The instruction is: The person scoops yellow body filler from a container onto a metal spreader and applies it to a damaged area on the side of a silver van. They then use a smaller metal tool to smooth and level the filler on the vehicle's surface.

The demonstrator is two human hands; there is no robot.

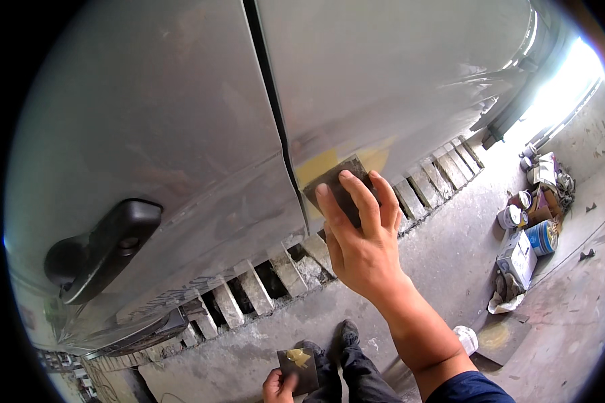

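A thin dark square spreader [332, 178] lies against the grey vehicle panel [376, 80], my right hand [366, 242] pressing on it with fingers stretched over its face and its near edge hidden under them. Yellow filler [317, 164] coats the panel around the spreader, just right of the dark door gap [270, 87]. Low in the view, my left hand [277, 387] grips a dark flat plate [306, 379] by its left side, thumb on top. A lump of yellow filler [298, 357] sits on that plate.
A black side mirror [114, 235] juts from the panel at left. Below the vehicle runs a slatted floor grate [252, 289] with open gaps. Paint cans [542, 237], boxes [517, 258] and a stained board [501, 339] lie at right. My shoes [349, 332] stand on concrete.
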